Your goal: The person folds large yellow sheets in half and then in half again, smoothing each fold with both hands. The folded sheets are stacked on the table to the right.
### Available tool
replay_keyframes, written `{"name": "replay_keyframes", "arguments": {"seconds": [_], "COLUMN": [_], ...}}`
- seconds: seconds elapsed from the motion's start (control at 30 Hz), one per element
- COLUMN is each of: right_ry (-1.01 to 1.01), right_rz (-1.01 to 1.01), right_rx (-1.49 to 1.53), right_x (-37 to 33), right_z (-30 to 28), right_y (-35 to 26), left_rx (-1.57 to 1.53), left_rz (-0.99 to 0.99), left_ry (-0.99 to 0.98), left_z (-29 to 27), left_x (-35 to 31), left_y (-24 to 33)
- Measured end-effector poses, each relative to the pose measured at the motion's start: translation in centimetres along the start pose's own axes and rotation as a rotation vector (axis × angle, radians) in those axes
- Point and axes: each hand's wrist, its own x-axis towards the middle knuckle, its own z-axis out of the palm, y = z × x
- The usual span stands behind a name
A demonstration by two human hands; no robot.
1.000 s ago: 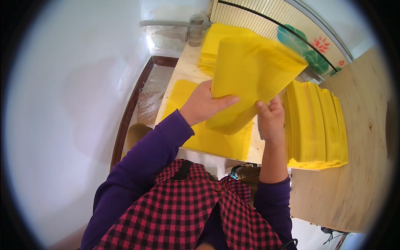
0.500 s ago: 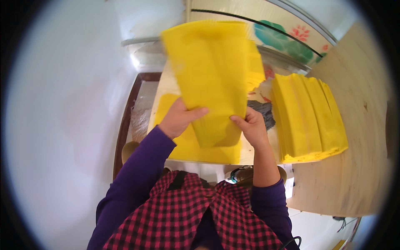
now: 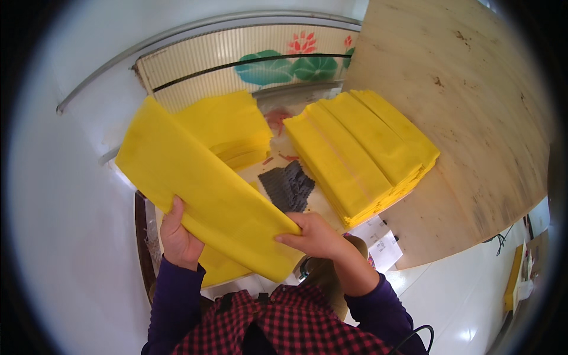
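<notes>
A long folded piece of yellow cloth is stretched between my two hands, slanting from upper left to lower right above the table. My left hand grips its near left edge, the thumb lying on top. At the cloth's lower right end, my right hand pinches the edge between thumb and fingers. Part of a flat yellow cloth shows on the table beneath. Behind the held piece lies a yellow stack, partly covered by it. To the right rests a larger stack of folded yellow cloth.
A crumpled dark grey cloth lies between the stacks, with small red scraps near it. A tall wooden board stands along the right side. Beyond the table is a ribbed panel painted with lotus leaves.
The held yellow cloth has swung from nearly upright to a slant, its far end tipping left. Both hands keep their hold. The view has turned right, showing more of the right stack and board.
</notes>
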Motion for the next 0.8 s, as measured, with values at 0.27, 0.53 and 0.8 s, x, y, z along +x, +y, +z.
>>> {"name": "replay_keyframes", "arguments": {"seconds": [0.27, 0.53, 0.8], "right_ry": [0.319, 0.827, 1.264], "right_rz": [0.082, -0.067, -0.09], "right_rx": [0.264, 0.555, 0.433], "right_x": [-8.5, -13.8, -14.1], "right_z": [-4.9, -10.9, -23.7], "right_y": [4.0, 7.5, 8.9], "left_rx": [-0.049, -0.124, -0.039], "left_rz": [-0.14, -0.301, -0.352], "left_ry": [-0.095, -0.252, -0.263], "left_z": [5.0, 13.3, 21.3], "left_x": [3.8, 9.2, 18.4], "left_y": [-5.1, -13.8, -23.2]}}
